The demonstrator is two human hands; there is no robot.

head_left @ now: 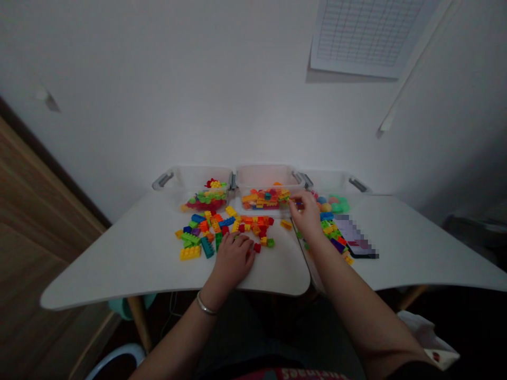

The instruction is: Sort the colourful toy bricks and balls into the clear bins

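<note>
Several loose plastic building bricks [216, 228] in many colours lie scattered on the white table [119, 264]. My left hand [233, 258] rests on the table among the nearest bricks, fingers curled downward over them; what they grip is hidden. My right hand [304, 211] reaches forward to the front edge of the middle clear bin [266, 177], fingers pinched together; whether a brick sits in them is unclear. That bin holds mostly orange and yellow bricks [264, 199].
A left clear bin [186, 177] holds green, red and yellow bricks. A right bin [336, 177] holds green and coloured pieces. More bricks [332, 235] and a dark flat object [362, 248] lie on the right table. A gap separates the two tabletops.
</note>
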